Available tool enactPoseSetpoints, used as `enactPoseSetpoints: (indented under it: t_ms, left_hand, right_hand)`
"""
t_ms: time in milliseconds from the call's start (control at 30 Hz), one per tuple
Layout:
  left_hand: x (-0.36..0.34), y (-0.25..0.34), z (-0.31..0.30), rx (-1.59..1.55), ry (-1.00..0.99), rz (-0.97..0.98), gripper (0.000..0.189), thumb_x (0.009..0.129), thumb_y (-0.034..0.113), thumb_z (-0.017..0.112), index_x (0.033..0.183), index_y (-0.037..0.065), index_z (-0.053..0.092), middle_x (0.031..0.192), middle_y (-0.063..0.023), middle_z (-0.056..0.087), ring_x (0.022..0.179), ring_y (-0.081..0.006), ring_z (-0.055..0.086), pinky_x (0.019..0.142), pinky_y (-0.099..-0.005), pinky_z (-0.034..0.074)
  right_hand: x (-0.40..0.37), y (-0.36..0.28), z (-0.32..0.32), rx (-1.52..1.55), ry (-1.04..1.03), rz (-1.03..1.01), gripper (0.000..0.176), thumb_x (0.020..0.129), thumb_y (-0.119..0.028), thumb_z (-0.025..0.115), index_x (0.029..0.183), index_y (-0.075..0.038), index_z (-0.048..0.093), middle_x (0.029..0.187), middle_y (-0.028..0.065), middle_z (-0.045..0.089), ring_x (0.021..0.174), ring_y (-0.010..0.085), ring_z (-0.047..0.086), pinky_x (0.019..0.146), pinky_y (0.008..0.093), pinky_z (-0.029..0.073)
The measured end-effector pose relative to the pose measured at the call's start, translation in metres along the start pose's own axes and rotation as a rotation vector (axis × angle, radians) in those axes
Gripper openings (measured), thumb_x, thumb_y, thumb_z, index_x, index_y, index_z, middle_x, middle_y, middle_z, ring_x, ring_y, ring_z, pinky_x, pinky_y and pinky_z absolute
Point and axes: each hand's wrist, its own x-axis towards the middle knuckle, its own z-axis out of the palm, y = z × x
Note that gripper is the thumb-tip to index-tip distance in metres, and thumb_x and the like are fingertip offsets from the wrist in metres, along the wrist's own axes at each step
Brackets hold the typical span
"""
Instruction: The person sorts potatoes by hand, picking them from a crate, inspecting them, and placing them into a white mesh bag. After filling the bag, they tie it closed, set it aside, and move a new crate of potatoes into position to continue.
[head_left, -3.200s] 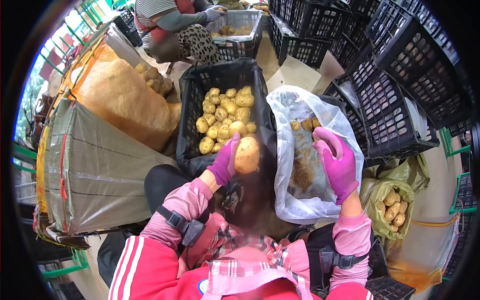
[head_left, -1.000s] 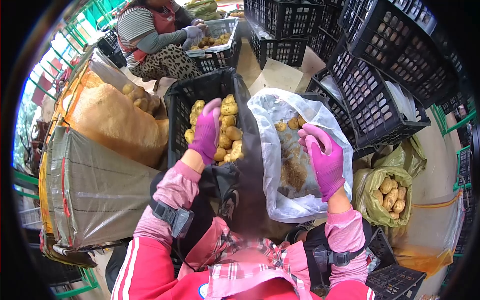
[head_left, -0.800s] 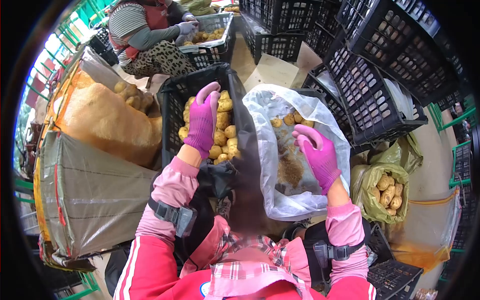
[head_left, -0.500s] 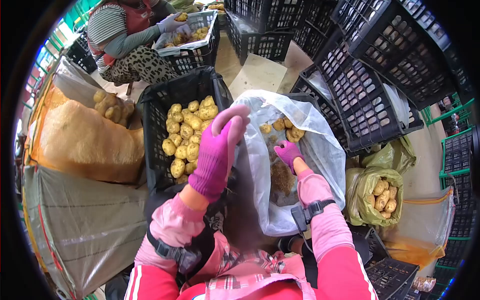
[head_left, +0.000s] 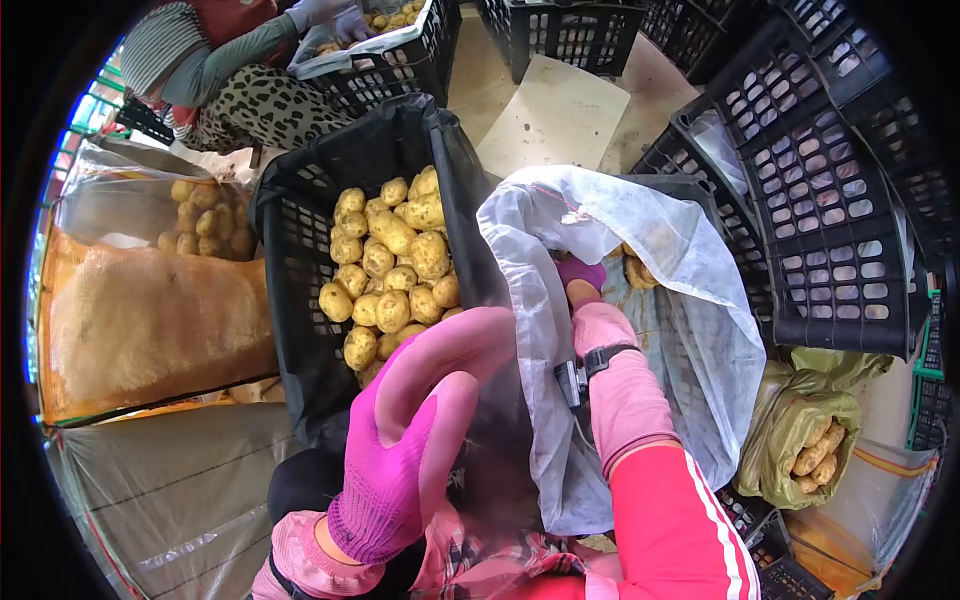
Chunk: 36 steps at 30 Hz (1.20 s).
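My left hand (head_left: 420, 430), in a pink-purple glove, is raised near the camera with thumb and fingers apart and nothing between them. It overlaps the lower right of a black crate (head_left: 280, 260) holding many yellow potatoes (head_left: 395, 235). My right hand (head_left: 580, 272) reaches into a crate lined with a white bag (head_left: 545, 330); the bag's fold hides its fingertips, so any grip is hidden. Just right of this hand, some potatoes (head_left: 637, 270) lie partly under the liner.
Stacked black crates (head_left: 820, 200) rise at the right. A green bag of potatoes (head_left: 790, 440) stands below them. At the left is an orange mesh sack (head_left: 160, 320). Another person's gloved hands (head_left: 335, 18) are over a crate at the top left. Cardboard (head_left: 555, 115) lies on the floor.
My left hand has moved down and nearer the camera. My right hand has gone deeper under the liner's upper fold. The view has shifted, and the crates look larger.
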Motion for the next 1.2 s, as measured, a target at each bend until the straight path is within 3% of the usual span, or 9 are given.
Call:
enactPoseSetpoints:
  t_ms: [200, 333, 400, 500, 567, 800, 900, 1000, 1200]
  left_hand:
    - [0.001, 0.001, 0.007, -0.019, 0.001, 0.025, 0.046, 0.102, 0.023, 0.043, 0.135, -0.009, 0.044, 0.135, -0.0199, 0.053, 0.124, -0.0289, 0.055, 0.108, -0.0390, 0.040]
    - [-0.004, -0.004, 0.012, -0.066, -0.045, 0.026, 0.039, 0.101, 0.017, 0.050, 0.132, -0.006, 0.051, 0.131, -0.0149, 0.057, 0.122, -0.0224, 0.056, 0.106, -0.0350, 0.041]
    - [-0.006, -0.003, 0.017, -0.095, -0.085, 0.002, 0.040, 0.099, 0.018, 0.055, 0.133, -0.004, 0.052, 0.130, -0.0134, 0.058, 0.120, -0.0197, 0.056, 0.104, -0.0322, 0.040]
    - [-0.006, -0.006, 0.017, 0.010, -0.119, 0.059, 0.041, 0.099, 0.019, 0.056, 0.134, -0.004, 0.052, 0.130, -0.0130, 0.058, 0.120, -0.0183, 0.055, 0.104, -0.0308, 0.039]
    - [-0.006, -0.007, 0.017, 0.019, -0.165, 0.077, 0.040, 0.099, 0.015, 0.054, 0.134, -0.004, 0.051, 0.132, -0.0130, 0.057, 0.122, -0.0184, 0.054, 0.105, -0.0317, 0.038]
    - [-0.007, -0.004, 0.013, -0.008, -0.134, 0.016, 0.037, 0.099, 0.007, 0.047, 0.134, -0.004, 0.049, 0.134, -0.0143, 0.055, 0.125, -0.0239, 0.055, 0.107, -0.0347, 0.039]
    - [-0.009, -0.006, 0.013, -0.040, -0.139, 0.030, 0.037, 0.098, 0.005, 0.046, 0.134, -0.004, 0.049, 0.133, -0.0141, 0.056, 0.124, -0.0236, 0.055, 0.106, -0.0345, 0.039]
    - [-0.013, -0.008, 0.014, -0.027, -0.152, 0.050, 0.037, 0.098, 0.006, 0.046, 0.134, -0.004, 0.049, 0.133, -0.0139, 0.056, 0.123, -0.0235, 0.056, 0.106, -0.0346, 0.040]
    - [-0.012, -0.005, 0.009, 0.065, -0.128, 0.070, 0.038, 0.099, 0.007, 0.046, 0.135, -0.004, 0.049, 0.132, -0.0146, 0.056, 0.122, -0.0241, 0.056, 0.106, -0.0350, 0.040]
  right_hand:
    - [-0.046, 0.026, -0.013, 0.104, 0.145, 0.067, 0.070, 0.071, -0.057, 0.071, 0.126, -0.015, 0.060, 0.122, 0.0152, 0.064, 0.108, 0.0352, 0.063, 0.093, 0.0411, 0.051]
    - [-0.045, 0.053, -0.030, -0.120, 0.407, -0.486, 0.072, 0.069, -0.030, 0.077, 0.133, -0.011, 0.051, 0.127, 0.0131, 0.060, 0.116, 0.0328, 0.057, 0.100, 0.0402, 0.044]
    - [-0.026, 0.052, -0.026, 0.464, 0.249, -0.446, 0.068, 0.072, -0.025, 0.074, 0.135, -0.011, 0.051, 0.131, 0.0123, 0.058, 0.121, 0.0320, 0.054, 0.102, 0.0408, 0.042]
    - [0.015, 0.062, -0.003, -0.136, 0.399, -0.502, 0.066, 0.070, -0.040, 0.073, 0.128, -0.014, 0.058, 0.128, 0.0102, 0.061, 0.119, 0.0335, 0.055, 0.101, 0.0453, 0.040]
    - [-0.019, 0.034, -0.037, -0.300, 0.279, -0.414, 0.071, 0.070, -0.041, 0.073, 0.133, -0.014, 0.054, 0.132, 0.0096, 0.058, 0.125, 0.0317, 0.051, 0.105, 0.0447, 0.037]
    - [-0.052, 0.024, -0.041, -0.422, 0.422, -0.466, 0.062, 0.080, -0.036, 0.064, 0.136, -0.013, 0.053, 0.138, 0.0108, 0.054, 0.130, 0.0300, 0.048, 0.110, 0.0409, 0.034]
    - [-0.048, 0.030, -0.038, -0.456, 0.115, -0.382, 0.067, 0.081, -0.042, 0.062, 0.142, -0.016, 0.047, 0.146, 0.0102, 0.047, 0.135, 0.0287, 0.042, 0.112, 0.0430, 0.031]
    - [-0.049, 0.045, -0.023, -0.515, 0.515, -0.538, 0.073, 0.065, -0.043, 0.075, 0.129, -0.016, 0.056, 0.133, 0.0102, 0.057, 0.124, 0.0315, 0.052, 0.101, 0.0432, 0.042]
    - [-0.050, 0.034, -0.034, -0.461, 0.078, -0.273, 0.061, 0.070, -0.047, 0.071, 0.121, -0.014, 0.063, 0.121, 0.0122, 0.064, 0.113, 0.0348, 0.060, 0.090, 0.0455, 0.049]
